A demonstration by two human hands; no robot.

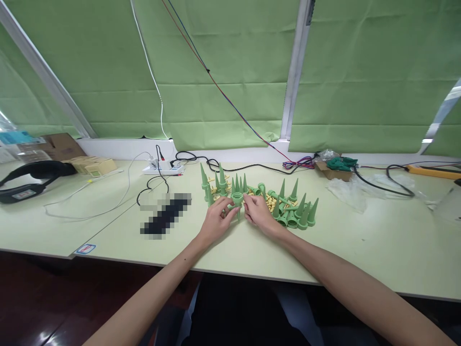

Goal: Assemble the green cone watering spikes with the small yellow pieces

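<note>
My left hand grips a green plastic spike by its side, thumb and fingers around it. The spike's open round cup faces up, and its point is partly seen below my fingers. My right hand is closed in a pinch right beside the cup; whatever its fingertips hold is hidden. Behind and to the left, more green spikes stand points up. To the right lies a heap of green spikes, some upright and some on their sides, with small yellow plastic pieces among them.
A blurred-out dark object lies left of my hands. Further left are a black headband-like item, yellow boxes and a white power strip. Black cable runs along the back. At back right sit a small cardboard box and clear plastic bags.
</note>
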